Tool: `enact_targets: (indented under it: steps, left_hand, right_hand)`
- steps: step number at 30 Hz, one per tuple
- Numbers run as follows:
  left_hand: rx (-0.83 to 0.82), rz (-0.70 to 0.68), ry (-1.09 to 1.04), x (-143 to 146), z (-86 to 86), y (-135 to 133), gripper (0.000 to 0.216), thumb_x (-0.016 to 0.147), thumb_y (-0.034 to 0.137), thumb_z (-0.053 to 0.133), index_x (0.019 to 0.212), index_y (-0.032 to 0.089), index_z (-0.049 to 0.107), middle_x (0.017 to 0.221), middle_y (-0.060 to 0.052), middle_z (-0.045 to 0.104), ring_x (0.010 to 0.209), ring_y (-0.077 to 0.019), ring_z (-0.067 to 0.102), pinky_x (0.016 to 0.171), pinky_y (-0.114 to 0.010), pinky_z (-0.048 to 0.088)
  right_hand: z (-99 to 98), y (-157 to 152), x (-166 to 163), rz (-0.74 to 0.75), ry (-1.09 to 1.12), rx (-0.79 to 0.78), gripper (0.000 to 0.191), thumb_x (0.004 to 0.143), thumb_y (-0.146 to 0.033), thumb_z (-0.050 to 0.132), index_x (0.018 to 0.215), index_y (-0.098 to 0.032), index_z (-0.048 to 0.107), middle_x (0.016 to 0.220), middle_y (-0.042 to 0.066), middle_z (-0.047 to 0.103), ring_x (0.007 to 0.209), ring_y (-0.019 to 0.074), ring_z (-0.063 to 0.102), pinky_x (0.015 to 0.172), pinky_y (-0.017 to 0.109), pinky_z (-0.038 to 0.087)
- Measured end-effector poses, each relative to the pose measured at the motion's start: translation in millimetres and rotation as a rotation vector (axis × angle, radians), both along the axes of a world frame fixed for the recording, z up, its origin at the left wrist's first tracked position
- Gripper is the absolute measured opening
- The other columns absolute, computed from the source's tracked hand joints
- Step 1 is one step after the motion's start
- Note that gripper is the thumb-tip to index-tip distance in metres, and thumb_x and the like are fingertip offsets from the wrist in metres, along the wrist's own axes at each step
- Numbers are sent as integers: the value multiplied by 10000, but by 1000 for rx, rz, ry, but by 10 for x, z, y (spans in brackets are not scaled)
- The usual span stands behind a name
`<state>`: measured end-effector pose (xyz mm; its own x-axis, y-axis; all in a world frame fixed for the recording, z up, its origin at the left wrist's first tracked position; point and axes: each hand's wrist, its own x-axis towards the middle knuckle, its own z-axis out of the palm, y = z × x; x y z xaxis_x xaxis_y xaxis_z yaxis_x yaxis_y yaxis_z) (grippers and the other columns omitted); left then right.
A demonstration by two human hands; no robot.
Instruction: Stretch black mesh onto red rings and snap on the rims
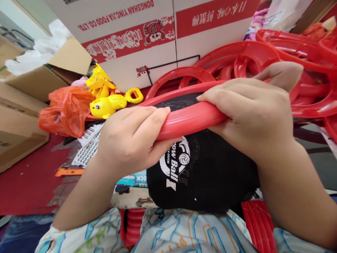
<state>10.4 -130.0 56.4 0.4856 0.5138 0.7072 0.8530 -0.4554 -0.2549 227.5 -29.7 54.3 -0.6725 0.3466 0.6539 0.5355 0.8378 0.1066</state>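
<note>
Between my two hands I grip a red plastic ring [193, 118], its near side crossing the middle of the view and its far side arching behind. My left hand [131, 137] pinches the near rim, thumb below and fingers on top. My right hand [250, 109] wraps the same rim farther right, fingers curled over it. Under the ring lies a black mesh fabric piece [205, 172] with a white printed ball logo, near my lap. How the ring and fabric are joined, if at all, I cannot tell.
Several red plastic rings [310, 88] pile up at the right. Behind stands a large white-and-red carton [126, 42]. To the left are a yellow toy [110, 105], an orange plastic bag [68, 110] and an open cardboard box [65, 59]. Ribbed red pieces [259, 225] sit near my lap.
</note>
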Motion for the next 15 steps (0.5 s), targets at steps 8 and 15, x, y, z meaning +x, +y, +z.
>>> enact_targets:
  steps: [8,15]
  left_hand:
    - [86,72,-49,-191,-315,-11,548,769,494,792,1172,164,620,856,-61,742,711,-226,711,637,-329,570]
    - [163,-144,-132,-706,-622,52,397,796,414,783,1096,175,679,766,-36,708,650,-195,690,625,-334,596]
  right_hand:
    - [-52,-5,-114,138,-9,1,196,1006,-294,490,1104,-254,655,1073,8,745,1022,231,691,989,509,445]
    - [-120,254,111,157,-15,-37,189,981,-373,530,1018,-245,664,1023,17,738,984,221,657,926,464,465]
